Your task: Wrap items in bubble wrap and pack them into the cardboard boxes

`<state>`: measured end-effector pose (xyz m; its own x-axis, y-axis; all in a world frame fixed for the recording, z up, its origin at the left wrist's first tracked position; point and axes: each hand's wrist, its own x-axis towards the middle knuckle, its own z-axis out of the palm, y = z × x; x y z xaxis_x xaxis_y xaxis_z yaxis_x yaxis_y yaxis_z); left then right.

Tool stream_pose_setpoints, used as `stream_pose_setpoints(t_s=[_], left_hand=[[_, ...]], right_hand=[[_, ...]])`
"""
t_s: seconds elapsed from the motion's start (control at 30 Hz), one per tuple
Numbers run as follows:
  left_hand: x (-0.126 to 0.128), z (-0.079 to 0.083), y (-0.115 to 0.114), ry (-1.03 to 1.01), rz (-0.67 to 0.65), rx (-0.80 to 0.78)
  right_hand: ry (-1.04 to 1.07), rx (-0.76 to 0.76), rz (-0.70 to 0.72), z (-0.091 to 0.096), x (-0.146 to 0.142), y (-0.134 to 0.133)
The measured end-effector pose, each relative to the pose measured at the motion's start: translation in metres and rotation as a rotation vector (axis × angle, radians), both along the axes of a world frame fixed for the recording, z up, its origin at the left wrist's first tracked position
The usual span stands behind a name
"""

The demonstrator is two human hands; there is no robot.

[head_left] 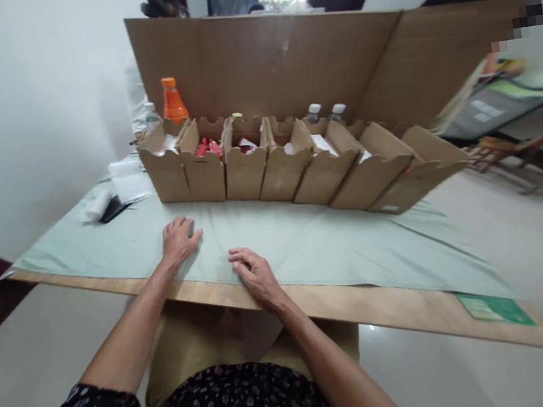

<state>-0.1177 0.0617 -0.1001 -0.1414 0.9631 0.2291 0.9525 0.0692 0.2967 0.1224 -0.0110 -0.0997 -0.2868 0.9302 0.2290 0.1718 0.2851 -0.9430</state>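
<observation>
My left hand (179, 239) lies palm down on the pale green cloth (307, 239) that covers the table, fingers stretched flat and holding nothing. My right hand (254, 273) rests on the cloth near the table's front edge, fingers loosely curled and apart, with nothing in it. Behind both hands stands a row of several open cardboard boxes (246, 166), some with red and white items inside. An orange bottle (173, 101) stands behind the leftmost box.
A tall cardboard sheet (282, 60) stands behind the boxes. Two small capped bottles (325, 112) sit behind the row. A white roll and a dark flat object (105, 205) lie at the table's left. A green card (496, 308) lies at the front right edge. Chairs stand at right.
</observation>
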Motion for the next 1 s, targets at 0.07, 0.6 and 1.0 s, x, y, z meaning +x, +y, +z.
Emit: stream_pose_setpoints(t_s=[0.07,0.6,1.0], left_hand=[[0.000,0.000,-0.001,-0.003,-0.008,-0.004],[-0.007,-0.010,-0.002,0.083,-0.053,0.031],[-0.036,-0.038,0.010,0.155,-0.112,-0.132]], right_hand=[[-0.047,0.025,-0.007,-0.002,-0.001,-0.001],[-0.490,0.183,0.320,-0.004,-0.009,-0.014],[-0.237,0.259,-0.377,0.117,0.244,-0.012]])
